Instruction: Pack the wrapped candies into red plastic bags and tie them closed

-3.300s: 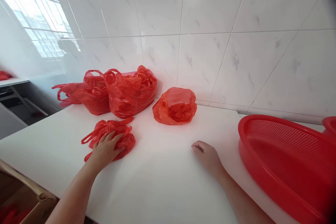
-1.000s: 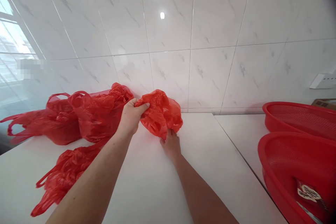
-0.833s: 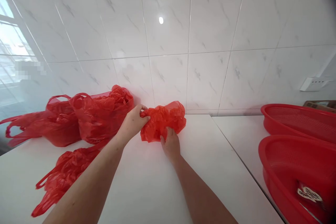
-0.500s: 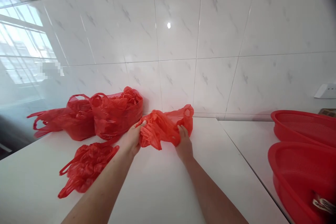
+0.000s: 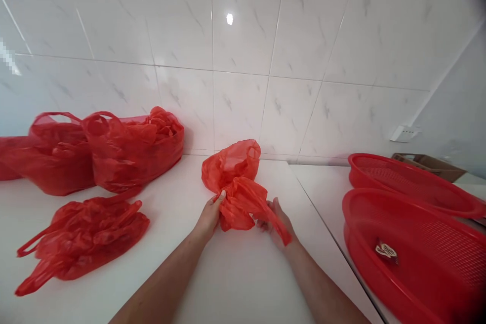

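Note:
Near the middle of the white tabletop, a thin red plastic bag [image 5: 235,172] is gathered at its waist, its upper part puffed out towards the wall. My left hand [image 5: 210,215] is closed on the gathered part, thumb on top. My right hand [image 5: 281,217] touches the bag's right side, thumb and fingers apart. A twisted strip of the bag lies across that palm and wrist, hiding some of the fingers. Left of my hands, a crumpled red plastic bag [image 5: 91,238] lies flat. Behind it stand stuffed red bags [image 5: 136,157] with loop handles.
On the right are two red plastic baskets, a near one [image 5: 364,263] with a small dark packet [image 5: 386,250] inside and a far one [image 5: 402,179]. A brown box [image 5: 436,164] sits behind them. The tiled wall [image 5: 243,106] closes off the back, with a socket [image 5: 404,133] at right.
The view has turned right. The bag has been turned and bunched at its waist, with a strip now pointing towards me. My right hand has moved from its far end to its near right side.

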Motion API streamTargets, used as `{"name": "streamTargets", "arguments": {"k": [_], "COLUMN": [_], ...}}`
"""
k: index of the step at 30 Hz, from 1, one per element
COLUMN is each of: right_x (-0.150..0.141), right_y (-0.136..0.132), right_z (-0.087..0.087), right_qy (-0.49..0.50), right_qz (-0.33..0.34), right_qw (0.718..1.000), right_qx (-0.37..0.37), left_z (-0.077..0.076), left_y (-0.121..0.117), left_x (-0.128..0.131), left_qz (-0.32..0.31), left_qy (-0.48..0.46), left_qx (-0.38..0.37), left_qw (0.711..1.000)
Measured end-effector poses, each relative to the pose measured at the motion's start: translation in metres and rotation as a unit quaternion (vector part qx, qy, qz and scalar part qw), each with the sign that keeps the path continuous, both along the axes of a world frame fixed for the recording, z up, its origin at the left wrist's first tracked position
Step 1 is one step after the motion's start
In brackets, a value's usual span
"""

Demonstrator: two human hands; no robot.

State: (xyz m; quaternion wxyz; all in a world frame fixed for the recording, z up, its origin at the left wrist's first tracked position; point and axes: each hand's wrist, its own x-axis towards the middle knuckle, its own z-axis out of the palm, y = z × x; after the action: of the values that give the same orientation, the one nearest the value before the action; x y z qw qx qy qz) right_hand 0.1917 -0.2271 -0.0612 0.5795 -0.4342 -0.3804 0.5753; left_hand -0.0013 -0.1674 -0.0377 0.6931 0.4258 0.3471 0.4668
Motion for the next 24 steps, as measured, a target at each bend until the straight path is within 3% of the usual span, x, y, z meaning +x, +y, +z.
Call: {"name": "streamTargets", "arguments": {"k": [3,6,8,10,12,13,15,17,19,24], "right_x": [0.012,0.012,0.008,0.003,-0.001,-0.003,-0.004,0.000,0.008,0.039], "right_y": [-0.011,-0.016,-0.014,-0.010,-0.006,-0.005,-0.004,-0.004,-0.005,-0.006], "right_z": [0.010,0.017,0.016,0.011,0.004,0.001,-0.001,0.001,0.005,0.019], "right_qy": [0.044,-0.001,-0.055,-0.101,-0.128,-0.135,-0.144,-0.157,-0.178,-0.220], "right_qz": [0.041,0.073,0.066,0.023,-0.020,-0.031,-0.048,-0.069,-0.094,-0.129], "right_qw": [0.998,0.996,0.995,0.994,0.992,0.990,0.988,0.985,0.978,0.965], "right_qx": [0.012,0.050,0.047,0.023,0.006,0.005,0.001,-0.023,-0.054,-0.067], "left_z": [-0.009,-0.014,-0.014,-0.010,-0.006,-0.004,-0.002,-0.003,-0.006,-0.007], "left_y": [0.002,0.001,-0.002,-0.009,-0.020,-0.025,-0.035,-0.040,-0.038,-0.014], "left_x": [0.000,-0.001,-0.001,-0.001,0.001,0.002,0.007,0.010,0.009,-0.016], "left_qz": [0.006,0.020,0.089,0.194,0.234,0.211,0.112,0.014,-0.028,0.076], "left_qy": [0.038,0.122,0.215,0.305,0.363,0.380,0.406,0.435,0.472,0.532], "left_qx": [0.056,0.123,0.179,0.292,0.441,0.507,0.584,0.597,0.577,0.535], "left_qw": [0.998,0.985,0.956,0.885,0.787,0.745,0.694,0.674,0.666,0.653]}}
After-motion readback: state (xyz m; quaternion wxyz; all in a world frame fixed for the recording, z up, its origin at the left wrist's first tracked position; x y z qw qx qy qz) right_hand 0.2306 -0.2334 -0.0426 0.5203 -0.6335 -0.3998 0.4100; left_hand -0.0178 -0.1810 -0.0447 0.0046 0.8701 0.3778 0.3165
